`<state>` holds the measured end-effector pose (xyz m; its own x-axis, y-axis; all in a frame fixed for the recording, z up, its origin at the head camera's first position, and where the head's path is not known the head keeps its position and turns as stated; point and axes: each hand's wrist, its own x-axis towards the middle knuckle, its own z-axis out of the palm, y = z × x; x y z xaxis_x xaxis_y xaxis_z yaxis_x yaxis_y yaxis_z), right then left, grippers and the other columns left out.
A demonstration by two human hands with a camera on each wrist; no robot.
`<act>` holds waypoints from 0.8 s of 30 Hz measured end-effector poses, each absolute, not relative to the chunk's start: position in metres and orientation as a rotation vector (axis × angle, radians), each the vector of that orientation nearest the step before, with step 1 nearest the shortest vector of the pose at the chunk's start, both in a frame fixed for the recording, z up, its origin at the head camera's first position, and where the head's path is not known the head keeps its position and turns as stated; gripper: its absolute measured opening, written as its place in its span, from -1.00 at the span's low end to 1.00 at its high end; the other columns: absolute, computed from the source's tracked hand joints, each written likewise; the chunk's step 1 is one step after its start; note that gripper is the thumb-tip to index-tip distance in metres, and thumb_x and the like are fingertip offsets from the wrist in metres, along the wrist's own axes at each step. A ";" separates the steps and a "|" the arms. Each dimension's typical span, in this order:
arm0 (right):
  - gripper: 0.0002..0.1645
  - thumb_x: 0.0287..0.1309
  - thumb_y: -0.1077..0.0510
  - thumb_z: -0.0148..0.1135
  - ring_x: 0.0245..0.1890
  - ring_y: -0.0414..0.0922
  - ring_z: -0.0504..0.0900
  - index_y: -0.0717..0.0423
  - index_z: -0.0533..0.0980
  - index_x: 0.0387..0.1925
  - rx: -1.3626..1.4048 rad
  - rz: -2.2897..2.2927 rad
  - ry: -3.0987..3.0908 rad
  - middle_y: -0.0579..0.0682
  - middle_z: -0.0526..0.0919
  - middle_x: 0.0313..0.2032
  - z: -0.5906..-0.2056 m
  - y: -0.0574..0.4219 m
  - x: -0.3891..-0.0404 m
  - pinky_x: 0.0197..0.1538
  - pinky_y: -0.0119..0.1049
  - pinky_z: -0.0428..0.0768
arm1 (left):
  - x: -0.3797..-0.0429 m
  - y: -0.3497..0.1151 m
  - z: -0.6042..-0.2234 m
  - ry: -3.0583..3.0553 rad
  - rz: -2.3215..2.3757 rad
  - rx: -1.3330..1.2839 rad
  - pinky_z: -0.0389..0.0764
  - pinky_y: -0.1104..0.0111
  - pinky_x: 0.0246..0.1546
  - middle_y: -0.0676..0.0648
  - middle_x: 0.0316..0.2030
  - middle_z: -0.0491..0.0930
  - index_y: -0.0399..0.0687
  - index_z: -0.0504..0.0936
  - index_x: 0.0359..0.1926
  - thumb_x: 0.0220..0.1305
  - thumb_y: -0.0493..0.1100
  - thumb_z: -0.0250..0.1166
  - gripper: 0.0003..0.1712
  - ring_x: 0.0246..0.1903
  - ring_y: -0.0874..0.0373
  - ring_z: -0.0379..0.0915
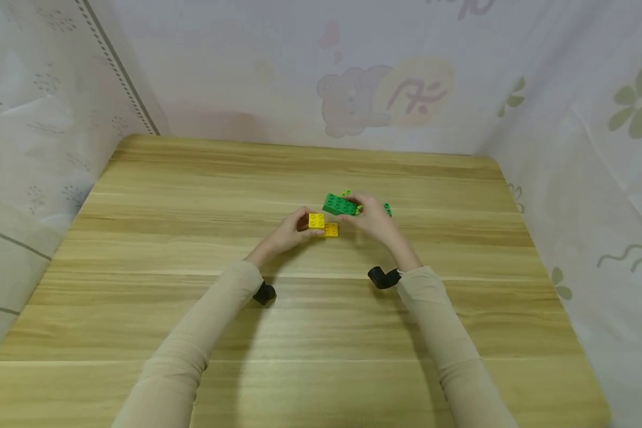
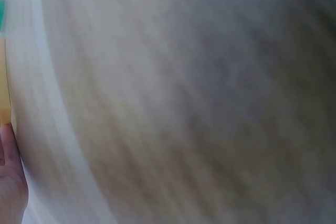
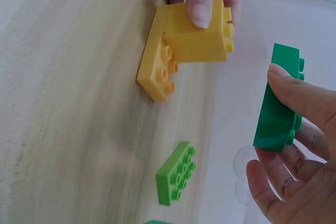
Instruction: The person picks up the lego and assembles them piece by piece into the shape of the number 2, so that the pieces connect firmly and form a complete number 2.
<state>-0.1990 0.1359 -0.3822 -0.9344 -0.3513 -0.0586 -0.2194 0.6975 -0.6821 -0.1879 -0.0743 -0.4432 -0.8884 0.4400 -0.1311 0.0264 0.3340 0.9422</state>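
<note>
My left hand (image 1: 289, 230) grips a tall yellow toy brick (image 3: 194, 45) from its left side, the thumb lying along its face. This brick sits on one end of a flat orange-yellow brick (image 3: 157, 72), whose other studs are bare. To the right, my right hand (image 1: 373, 219) pinches a dark green toy brick (image 3: 281, 111) between thumb and fingers. The green brick is held in the air, apart from the yellow pair. Only a sliver of the left hand (image 2: 10, 182) shows at the edge of the left wrist view.
A flat light green brick (image 3: 176, 174) lies on the wooden table (image 1: 321, 333). Another green piece (image 1: 387, 209) shows just past the right hand, partly hidden by it. Black wrist mounts (image 1: 383, 277) stick out from both sleeves. Printed cloth (image 1: 278, 71) hangs behind the table.
</note>
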 end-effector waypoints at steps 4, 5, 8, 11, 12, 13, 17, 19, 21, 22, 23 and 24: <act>-0.41 0.03 0.09 0.31 0.05 0.03 0.42 0.17 0.41 0.12 -0.495 -1.055 2.702 0.15 0.48 0.06 -0.380 0.128 -0.200 0.12 -0.09 0.45 | -0.188 -0.075 -0.444 2.235 1.594 0.417 0.38 0.20 0.20 -0.22 0.03 0.42 -0.23 0.31 0.07 0.21 -0.23 0.20 -0.56 0.05 -0.02 0.38; -0.41 0.03 0.09 0.31 0.05 0.03 0.42 0.17 0.42 0.12 -0.508 -1.056 2.697 0.14 0.49 0.05 -0.380 0.126 -0.201 0.12 -0.08 0.45 | -0.188 -0.075 -0.444 2.233 1.607 0.417 0.37 0.20 0.21 -0.23 0.03 0.42 -0.25 0.31 0.07 0.21 -0.25 0.21 -0.57 0.06 -0.02 0.38; -0.43 0.03 0.12 0.31 0.04 0.04 0.43 0.18 0.43 0.11 -0.564 -1.042 2.686 0.14 0.51 0.03 -0.381 0.120 -0.201 0.12 -0.05 0.44 | -0.188 -0.075 -0.445 2.244 1.630 0.422 0.34 0.20 0.23 -0.27 0.01 0.43 -0.30 0.32 0.05 0.19 -0.30 0.21 -0.58 0.04 -0.05 0.39; -0.43 0.04 0.13 0.30 0.07 0.05 0.42 0.20 0.42 0.11 -0.625 -0.987 2.676 0.15 0.50 0.05 -0.382 0.115 -0.200 0.13 -0.04 0.45 | -0.188 -0.076 -0.445 2.252 1.631 0.428 0.32 0.19 0.25 -0.28 0.01 0.43 -0.31 0.33 0.04 0.18 -0.31 0.22 -0.58 0.08 -0.07 0.37; -0.43 0.04 0.12 0.30 0.08 0.05 0.42 0.20 0.42 0.11 -0.643 -0.962 2.673 0.15 0.49 0.06 -0.382 0.113 -0.200 0.13 -0.05 0.45 | -0.188 -0.076 -0.445 2.254 1.623 0.432 0.31 0.18 0.25 -0.27 0.02 0.43 -0.30 0.32 0.05 0.18 -0.30 0.22 -0.57 0.10 -0.07 0.36; -0.42 0.05 0.12 0.30 0.10 0.05 0.41 0.20 0.41 0.12 -0.656 -0.939 2.670 0.15 0.48 0.08 -0.382 0.112 -0.200 0.14 -0.06 0.45 | -0.188 -0.076 -0.445 2.252 1.620 0.434 0.30 0.17 0.26 -0.27 0.04 0.43 -0.29 0.32 0.05 0.18 -0.29 0.23 -0.56 0.12 -0.07 0.35; -0.42 0.05 0.09 0.30 0.13 0.04 0.40 0.17 0.42 0.11 -0.682 -0.856 2.668 0.13 0.46 0.10 -0.382 0.108 -0.199 0.16 -0.08 0.44 | -0.188 -0.077 -0.446 2.230 1.616 0.439 0.29 0.17 0.27 -0.24 0.09 0.41 -0.22 0.30 0.12 0.18 -0.26 0.23 -0.51 0.16 -0.06 0.32; -0.43 0.04 0.08 0.30 0.13 0.04 0.40 0.15 0.43 0.11 -0.686 -0.818 2.678 0.12 0.47 0.08 -0.383 0.107 -0.199 0.18 -0.09 0.43 | -0.189 -0.077 -0.447 2.217 1.622 0.450 0.30 0.17 0.26 -0.24 0.11 0.40 -0.23 0.29 0.14 0.18 -0.27 0.23 -0.49 0.16 -0.07 0.32; -0.43 0.03 0.08 0.31 0.12 0.03 0.40 0.14 0.43 0.10 -0.676 -0.797 2.680 0.11 0.47 0.07 -0.383 0.106 -0.200 0.19 -0.11 0.42 | -0.189 -0.077 -0.447 2.219 1.615 0.451 0.30 0.17 0.26 -0.24 0.10 0.40 -0.24 0.30 0.12 0.18 -0.27 0.23 -0.50 0.14 -0.07 0.34; -0.43 0.03 0.08 0.31 0.13 0.03 0.40 0.13 0.43 0.10 -0.663 -0.793 2.679 0.11 0.47 0.07 -0.383 0.106 -0.200 0.21 -0.11 0.41 | -0.189 -0.077 -0.447 2.223 1.610 0.452 0.30 0.17 0.26 -0.24 0.09 0.41 -0.24 0.30 0.11 0.18 -0.27 0.23 -0.51 0.13 -0.07 0.35; -0.43 0.02 0.08 0.32 0.13 0.03 0.40 0.12 0.44 0.10 -0.652 -0.790 2.677 0.10 0.47 0.08 -0.383 0.106 -0.200 0.22 -0.11 0.40 | -0.189 -0.077 -0.447 2.225 1.606 0.453 0.30 0.17 0.26 -0.24 0.08 0.40 -0.25 0.30 0.11 0.18 -0.27 0.23 -0.52 0.13 -0.06 0.35; -0.42 0.01 0.08 0.32 0.13 0.02 0.39 0.12 0.44 0.10 -0.637 -0.792 2.675 0.10 0.47 0.08 -0.383 0.106 -0.201 0.22 -0.12 0.40 | -0.189 -0.077 -0.447 2.232 1.600 0.450 0.29 0.18 0.27 -0.23 0.07 0.41 -0.25 0.31 0.09 0.18 -0.27 0.23 -0.53 0.12 -0.06 0.35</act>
<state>-0.2009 0.1058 -0.3832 -0.8638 -0.4847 -0.1378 -0.3314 0.7524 -0.5692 -0.1885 -0.0771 -0.4471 -0.8858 0.4527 -0.1016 0.0491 0.3093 0.9497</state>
